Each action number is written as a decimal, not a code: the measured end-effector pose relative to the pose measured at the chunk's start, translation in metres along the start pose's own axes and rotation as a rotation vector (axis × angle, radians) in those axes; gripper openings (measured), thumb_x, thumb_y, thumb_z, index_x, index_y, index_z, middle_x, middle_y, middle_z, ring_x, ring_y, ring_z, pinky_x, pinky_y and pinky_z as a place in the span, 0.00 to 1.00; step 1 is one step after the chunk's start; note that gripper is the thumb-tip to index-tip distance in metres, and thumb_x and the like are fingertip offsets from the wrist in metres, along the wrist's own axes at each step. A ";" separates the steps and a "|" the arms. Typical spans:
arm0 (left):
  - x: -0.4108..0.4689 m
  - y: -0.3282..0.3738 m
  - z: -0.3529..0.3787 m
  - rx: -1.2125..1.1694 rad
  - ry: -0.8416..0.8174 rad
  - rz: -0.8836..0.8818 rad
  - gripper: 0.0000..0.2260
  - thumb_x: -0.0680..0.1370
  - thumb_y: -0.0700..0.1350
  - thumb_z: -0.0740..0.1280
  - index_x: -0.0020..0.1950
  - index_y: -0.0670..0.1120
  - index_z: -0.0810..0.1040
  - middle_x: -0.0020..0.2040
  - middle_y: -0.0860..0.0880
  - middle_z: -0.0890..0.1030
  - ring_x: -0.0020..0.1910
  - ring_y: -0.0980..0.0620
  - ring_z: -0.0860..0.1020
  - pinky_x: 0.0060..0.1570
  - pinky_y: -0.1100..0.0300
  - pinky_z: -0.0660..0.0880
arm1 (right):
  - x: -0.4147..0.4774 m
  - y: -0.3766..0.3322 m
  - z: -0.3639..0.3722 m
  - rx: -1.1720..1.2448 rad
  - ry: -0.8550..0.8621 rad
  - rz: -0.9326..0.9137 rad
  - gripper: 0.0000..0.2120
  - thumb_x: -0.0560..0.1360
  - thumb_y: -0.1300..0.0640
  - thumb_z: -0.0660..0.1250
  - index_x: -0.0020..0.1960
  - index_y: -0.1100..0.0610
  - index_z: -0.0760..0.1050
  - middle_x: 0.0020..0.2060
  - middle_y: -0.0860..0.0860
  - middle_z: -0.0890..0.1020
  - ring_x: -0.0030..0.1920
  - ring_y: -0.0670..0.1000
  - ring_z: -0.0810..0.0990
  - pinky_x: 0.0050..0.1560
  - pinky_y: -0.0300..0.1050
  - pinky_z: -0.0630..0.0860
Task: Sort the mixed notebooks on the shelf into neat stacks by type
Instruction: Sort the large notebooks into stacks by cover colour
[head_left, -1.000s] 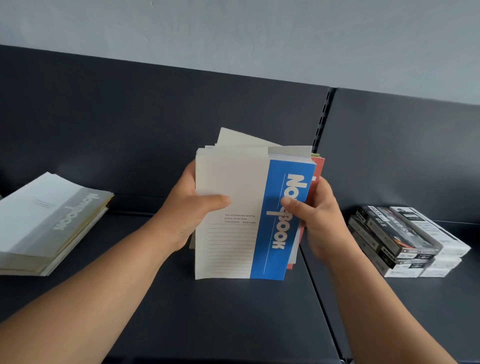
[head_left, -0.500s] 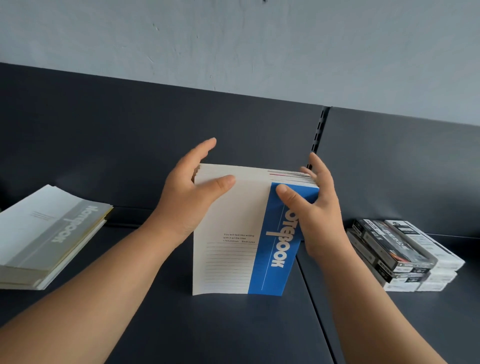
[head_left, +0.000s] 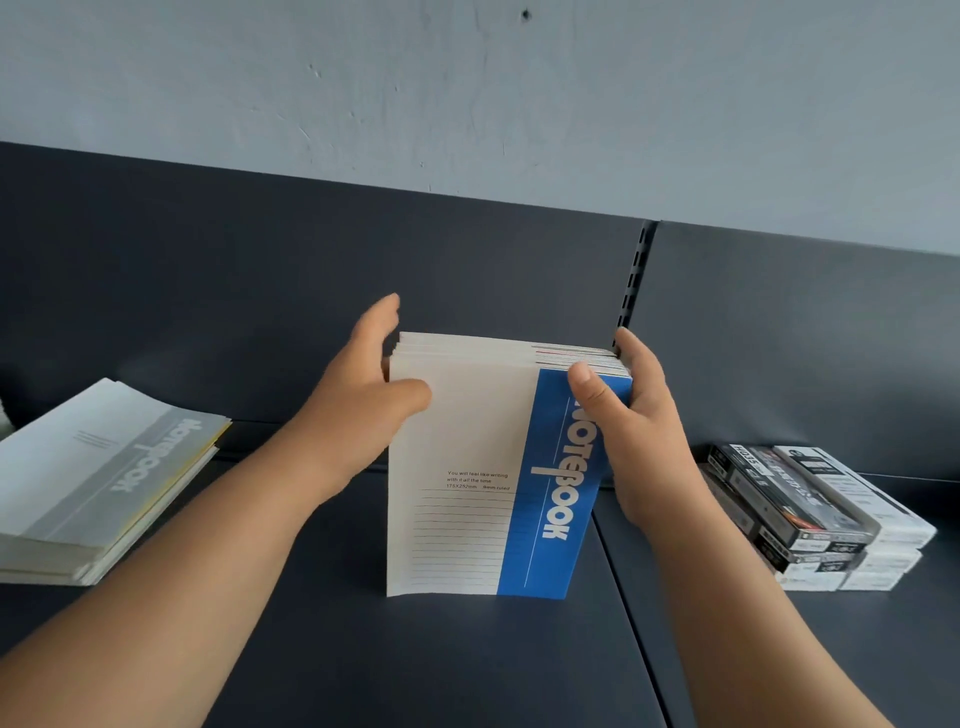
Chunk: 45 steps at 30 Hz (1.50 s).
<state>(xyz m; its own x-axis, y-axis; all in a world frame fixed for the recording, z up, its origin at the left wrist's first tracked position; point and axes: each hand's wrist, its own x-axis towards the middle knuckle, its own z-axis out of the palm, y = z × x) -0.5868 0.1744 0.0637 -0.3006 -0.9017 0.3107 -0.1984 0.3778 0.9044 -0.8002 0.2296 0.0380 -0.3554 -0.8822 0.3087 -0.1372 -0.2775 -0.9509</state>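
Grip of the right hand (head_left: 639, 431) pinches the right edge of the upright stack of white-and-blue paper notebooks (head_left: 467, 467), mid-depth on the dark shelf (head_left: 415, 665); the left hand (head_left: 358, 405), fingers straight, flanks its left edge. Formerly uneven tops now sit level.

Setting: a shop, stationery section by the stock. Evidence: dark metal display shelf (head_left: 415, 670) with matching back panel (head_left: 249, 280) and a slotted upright (head_left: 631, 291) between two bays, set against a plain grey wall (head_left: 467, 93). Goods lie in multiples: flat stack of grey notebooks (head_left: 98, 478) at left, upright bundle of notebooks (head_left: 467, 452) centre, stacked boxed goods (head_left: 815, 514) right.
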 end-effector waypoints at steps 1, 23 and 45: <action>-0.003 -0.003 0.003 -0.136 -0.007 -0.055 0.34 0.74 0.34 0.63 0.76 0.56 0.58 0.65 0.64 0.70 0.55 0.70 0.69 0.52 0.68 0.65 | -0.001 0.004 0.000 0.044 -0.020 0.033 0.43 0.64 0.36 0.75 0.74 0.42 0.60 0.65 0.47 0.77 0.56 0.53 0.83 0.56 0.59 0.80; -0.008 -0.001 0.005 0.042 0.019 0.104 0.29 0.77 0.36 0.61 0.73 0.60 0.64 0.70 0.64 0.65 0.65 0.69 0.61 0.59 0.69 0.60 | -0.008 -0.006 -0.006 -0.003 -0.043 -0.046 0.24 0.76 0.62 0.69 0.66 0.42 0.69 0.45 0.44 0.85 0.44 0.49 0.86 0.45 0.50 0.83; -0.012 -0.052 -0.006 -0.010 -0.118 -0.172 0.14 0.77 0.36 0.66 0.59 0.51 0.78 0.53 0.57 0.83 0.52 0.60 0.81 0.52 0.63 0.75 | -0.010 0.040 -0.021 -0.046 -0.079 0.198 0.11 0.75 0.66 0.69 0.56 0.58 0.75 0.47 0.51 0.86 0.49 0.52 0.85 0.52 0.50 0.80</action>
<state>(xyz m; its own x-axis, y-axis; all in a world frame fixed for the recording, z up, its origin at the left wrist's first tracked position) -0.5673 0.1644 0.0144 -0.3703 -0.9217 0.1157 -0.2470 0.2177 0.9442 -0.8212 0.2353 -0.0032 -0.3066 -0.9453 0.1118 -0.1146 -0.0800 -0.9902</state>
